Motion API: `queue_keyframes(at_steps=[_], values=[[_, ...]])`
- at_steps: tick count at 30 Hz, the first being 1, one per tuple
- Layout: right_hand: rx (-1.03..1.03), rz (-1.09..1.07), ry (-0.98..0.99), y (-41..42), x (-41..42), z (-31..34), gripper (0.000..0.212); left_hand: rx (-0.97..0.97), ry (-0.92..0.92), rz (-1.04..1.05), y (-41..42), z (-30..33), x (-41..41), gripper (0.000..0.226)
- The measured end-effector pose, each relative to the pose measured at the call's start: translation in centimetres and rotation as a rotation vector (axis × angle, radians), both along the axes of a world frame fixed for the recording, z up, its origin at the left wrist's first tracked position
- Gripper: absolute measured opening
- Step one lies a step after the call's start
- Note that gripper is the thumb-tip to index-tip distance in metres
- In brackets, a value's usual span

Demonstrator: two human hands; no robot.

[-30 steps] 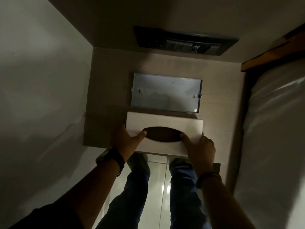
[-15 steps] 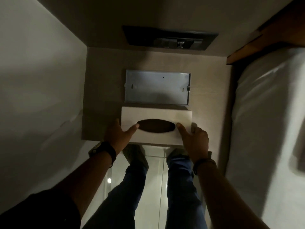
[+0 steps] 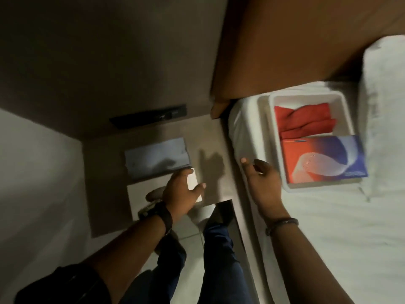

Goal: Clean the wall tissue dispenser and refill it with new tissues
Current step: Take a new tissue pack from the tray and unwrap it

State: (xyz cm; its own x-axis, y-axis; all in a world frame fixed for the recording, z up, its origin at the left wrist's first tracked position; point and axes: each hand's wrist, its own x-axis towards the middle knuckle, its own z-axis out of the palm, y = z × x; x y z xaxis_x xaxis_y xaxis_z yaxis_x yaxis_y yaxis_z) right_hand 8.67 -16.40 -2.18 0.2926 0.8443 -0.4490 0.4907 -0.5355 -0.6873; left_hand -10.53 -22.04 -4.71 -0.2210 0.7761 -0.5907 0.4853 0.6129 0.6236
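Observation:
The white dispenser cover (image 3: 140, 195) with its dark oval slot hangs open below the grey metal back plate (image 3: 156, 157) on the beige wall panel. My left hand (image 3: 180, 193) grips the cover's right end, thumb on its front. My right hand (image 3: 262, 178) is off the cover, fingers apart and holding nothing, hovering over the bed edge just left of a white tray (image 3: 306, 97). In the tray lie a red, white and blue tissue pack (image 3: 324, 159) and a red cloth (image 3: 304, 119).
A bed with white sheets (image 3: 328, 227) fills the right side, with a pillow (image 3: 385, 95) beyond the tray and a brown headboard (image 3: 295, 40) above. A dark switch panel (image 3: 149, 116) sits above the dispenser. My legs stand on pale floor tiles below.
My right hand let go of the dispenser cover and moved right toward the tray on the bed. My view swung right, bringing the tray, tissue pack and cloth into sight. My left hand shifted to the cover's right end.

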Motion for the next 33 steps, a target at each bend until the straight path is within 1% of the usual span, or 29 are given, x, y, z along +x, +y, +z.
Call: queue_keyframes(at_steps=[2,7,10,13,16,18,20,22,25,29,33], values=[[0.066,-0.098,-0.034,0.1,3.7,2.4,0.058,0.052,-0.005,-0.113,1.7,2.0,3.4,0.058],[0.128,-0.250,-0.186,1.5,12.7,5.3,0.056,0.235,0.115,-0.381,5.2,4.5,11.5,0.060],[0.095,-0.205,-0.300,3.4,17.0,5.0,0.041,0.325,0.222,-0.574,7.3,4.7,16.2,0.065],[-0.040,-0.124,-0.373,5.2,19.6,4.5,0.056,0.315,0.315,-0.712,9.2,4.3,20.3,0.072],[-0.115,-0.015,-0.418,6.2,20.8,3.8,0.064,0.187,0.308,-0.680,10.7,3.7,22.8,0.081],[-0.127,-0.009,-0.445,6.6,21.8,3.4,0.068,0.115,0.258,-0.616,11.2,3.2,23.9,0.083],[-0.154,-0.007,-0.477,6.8,22.6,3.0,0.069,0.107,0.243,-0.583,10.9,2.8,24.5,0.082],[-0.176,0.007,-0.495,7.2,23.6,2.4,0.066,0.114,0.239,-0.564,10.6,2.3,25.2,0.081],[-0.128,-0.001,-0.502,7.5,24.9,1.7,0.059,0.113,0.216,-0.500,10.4,2.0,25.8,0.081],[-0.097,-0.035,-0.350,8.0,26.1,1.3,0.051,0.117,0.145,-0.424,10.3,2.2,26.2,0.080],[-0.069,-0.141,-0.173,8.1,26.0,1.6,0.044,0.106,0.064,-0.355,10.3,2.6,26.2,0.085]])
